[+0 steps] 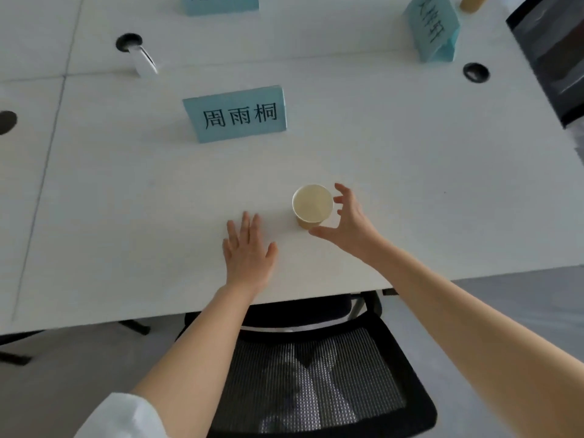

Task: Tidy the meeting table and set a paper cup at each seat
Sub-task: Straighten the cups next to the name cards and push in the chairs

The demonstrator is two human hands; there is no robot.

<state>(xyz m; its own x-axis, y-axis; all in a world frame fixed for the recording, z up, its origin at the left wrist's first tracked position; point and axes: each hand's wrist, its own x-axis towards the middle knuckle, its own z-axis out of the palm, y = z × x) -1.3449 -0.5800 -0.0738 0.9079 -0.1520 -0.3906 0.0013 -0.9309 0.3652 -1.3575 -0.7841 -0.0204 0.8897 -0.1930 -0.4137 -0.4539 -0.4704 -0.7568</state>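
Pale yellow paper cup [313,206] stands upright on the white table [410,172], with the right hand [346,221] curved loosely round its right side, fingers spread and thumb at its base; whether they touch it I cannot tell. Just left of that hand the left hand [248,251] lies flat and spread on the tabletop. Beyond the cup a blue name card [235,113] stands, and below both hands a black mesh chair [309,374] sits at the table edge.

White table [410,172] with round cable holes [476,72], black mesh chair [316,374] tucked beneath, grey floor [521,298], even soft light
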